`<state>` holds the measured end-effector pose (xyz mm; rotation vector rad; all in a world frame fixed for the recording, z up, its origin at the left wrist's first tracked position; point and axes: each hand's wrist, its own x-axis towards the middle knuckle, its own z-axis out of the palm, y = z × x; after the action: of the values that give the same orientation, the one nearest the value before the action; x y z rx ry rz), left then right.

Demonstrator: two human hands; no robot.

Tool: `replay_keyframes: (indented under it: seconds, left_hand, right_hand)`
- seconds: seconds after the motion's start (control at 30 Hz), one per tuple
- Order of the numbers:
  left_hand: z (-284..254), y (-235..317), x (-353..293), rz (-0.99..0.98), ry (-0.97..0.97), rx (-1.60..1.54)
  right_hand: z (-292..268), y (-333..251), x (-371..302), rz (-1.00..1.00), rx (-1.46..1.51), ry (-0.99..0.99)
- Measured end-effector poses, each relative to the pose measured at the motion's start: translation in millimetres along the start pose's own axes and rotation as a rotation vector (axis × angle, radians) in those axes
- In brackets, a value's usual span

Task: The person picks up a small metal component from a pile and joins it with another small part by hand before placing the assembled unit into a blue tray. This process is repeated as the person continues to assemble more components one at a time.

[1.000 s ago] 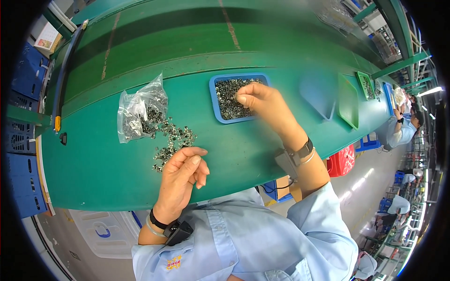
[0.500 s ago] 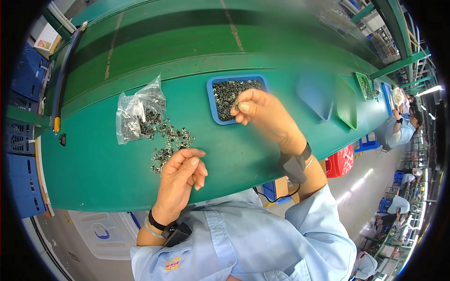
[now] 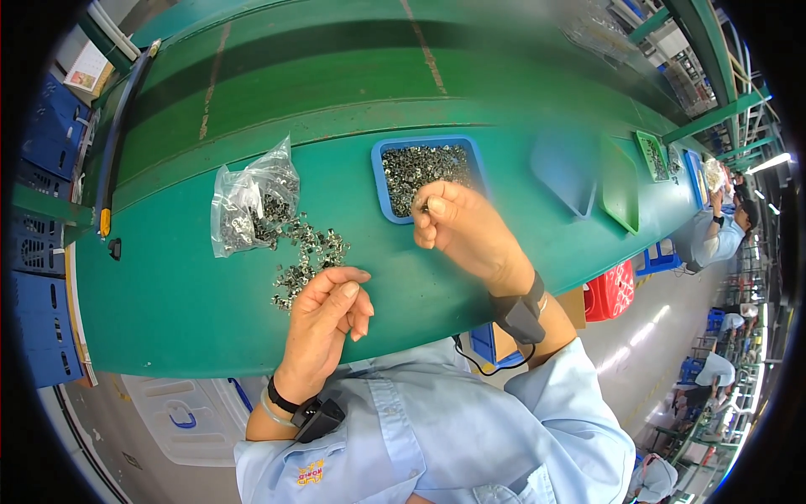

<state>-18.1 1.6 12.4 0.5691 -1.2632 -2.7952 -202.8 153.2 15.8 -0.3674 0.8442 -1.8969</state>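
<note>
The right fingers are pinched nearly closed on what looks like a small metal part; just beyond them, the blue tray already holds many such parts. Left outside it are a loose pile just beyond the left fingers and more in the clear bag farther off on the green surface. The left fingers are half-curled; whether they hold anything, I cannot tell.

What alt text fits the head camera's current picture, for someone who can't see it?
A person's right hand pinches a small part by a blue tray of small metallic pieces. The left hand, loosely curled, is beside a scattered pile of pieces near a clear plastic bag on a green table.
</note>
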Motion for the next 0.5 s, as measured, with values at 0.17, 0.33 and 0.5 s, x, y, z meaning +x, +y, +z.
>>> replay_keyframes:
  seconds: [0.17,0.33,0.5]
  left_hand:
    - [10,5,2,0.024,0.005,0.024]
    - [18,6,9,0.094,0.000,0.072]
    - [21,6,6,0.133,0.036,0.076]
  right_hand:
    - [16,12,-3,0.029,-0.061,0.007]
    - [32,27,-7,0.000,-0.234,0.067]
    - [44,42,-9,-0.104,-0.394,0.056]
